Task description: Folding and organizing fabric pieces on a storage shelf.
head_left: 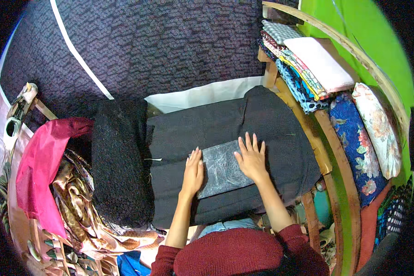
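Note:
A flat grey rectangular piece (221, 171) with pale, streaky marks or sheen lies slightly tilted on the black cloth (280, 124) spread before me. I cannot tell whether it is folded fabric or a plastic-covered packet. Along its left edge rests my left hand (192, 172), fingers stretched out and close together, pointing away from me. My right hand (252, 160) lies flat over the upper right corner with its fingers spread. Neither hand grips anything.
Rough black fabric (122, 161) drapes over the left end, beside pink cloth (43, 170) and shiny brown cloth (76, 198). Folded fabrics (319, 64) are stacked on the wooden rack at right, near a blue floral bundle (356, 147). Dark patterned material (170, 41) covers the far side.

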Tool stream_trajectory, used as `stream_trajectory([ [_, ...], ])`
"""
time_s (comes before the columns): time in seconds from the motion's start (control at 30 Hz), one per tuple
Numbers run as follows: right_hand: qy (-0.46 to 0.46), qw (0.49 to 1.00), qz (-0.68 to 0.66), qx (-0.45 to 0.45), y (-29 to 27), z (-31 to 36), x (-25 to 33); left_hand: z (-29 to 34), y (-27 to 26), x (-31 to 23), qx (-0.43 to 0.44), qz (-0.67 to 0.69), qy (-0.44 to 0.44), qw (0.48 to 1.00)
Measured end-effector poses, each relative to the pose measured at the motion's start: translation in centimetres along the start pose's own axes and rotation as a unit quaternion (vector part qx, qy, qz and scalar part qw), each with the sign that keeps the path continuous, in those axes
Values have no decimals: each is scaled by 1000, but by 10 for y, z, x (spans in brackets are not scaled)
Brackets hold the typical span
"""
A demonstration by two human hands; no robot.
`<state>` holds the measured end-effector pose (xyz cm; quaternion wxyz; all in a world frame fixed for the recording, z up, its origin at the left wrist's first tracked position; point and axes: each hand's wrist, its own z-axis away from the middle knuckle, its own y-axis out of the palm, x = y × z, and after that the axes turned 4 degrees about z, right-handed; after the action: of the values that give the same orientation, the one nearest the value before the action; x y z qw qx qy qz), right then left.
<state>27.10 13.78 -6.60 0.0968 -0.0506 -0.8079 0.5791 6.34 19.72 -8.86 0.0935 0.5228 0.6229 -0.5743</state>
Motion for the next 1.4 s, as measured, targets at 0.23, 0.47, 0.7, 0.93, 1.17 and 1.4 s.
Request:
stream_trajectory([
  [0.23,-275,956,-83,64,3,10,28,2,8,-9,9,-147,51,988],
  [0.47,17,987,-149,49,-9,3,-39,8,-7,-16,-67,-152,34,985],
  [0.7,1,959,-282,3,-30,37,-18,43,-37,-44,-133,-111,-76,982],
  [0.93,-37,962,-270,21,-5,41,-15,64,-4,-33,-128,-85,-66,986],
  [1.17,-55,949,-309,-8,-28,25,-8,96,-34,-61,-113,-138,-208,962],
  [1.4,-320,910,-264,21,-24,-42,71,104,-10,-61,-201,-127,-193,952],
])
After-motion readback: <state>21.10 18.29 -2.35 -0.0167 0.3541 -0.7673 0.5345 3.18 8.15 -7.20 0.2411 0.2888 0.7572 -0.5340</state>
